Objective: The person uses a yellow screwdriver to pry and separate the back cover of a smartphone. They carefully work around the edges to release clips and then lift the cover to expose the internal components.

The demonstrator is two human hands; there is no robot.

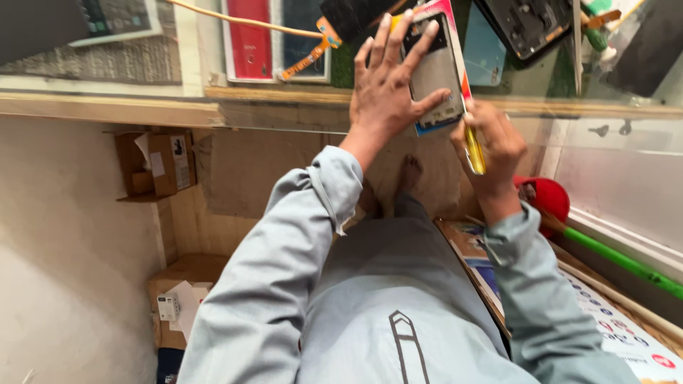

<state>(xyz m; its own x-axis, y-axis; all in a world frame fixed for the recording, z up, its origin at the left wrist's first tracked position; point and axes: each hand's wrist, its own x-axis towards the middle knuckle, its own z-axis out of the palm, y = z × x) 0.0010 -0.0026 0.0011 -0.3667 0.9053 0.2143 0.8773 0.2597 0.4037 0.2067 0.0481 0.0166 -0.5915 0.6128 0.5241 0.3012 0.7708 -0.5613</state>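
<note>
My left hand lies flat, fingers spread, on an opened phone with its back off, pressing it onto a colourful card on the glass counter. My right hand grips a yellow-handled screwdriver at the phone's lower right corner. Both grey sleeves reach up from my lap.
Another opened phone lies at the far right of the counter. An orange flex cable and a red phone cover lie to the left. Cardboard boxes sit under the counter at left. A green-handled tool and red cap are at right.
</note>
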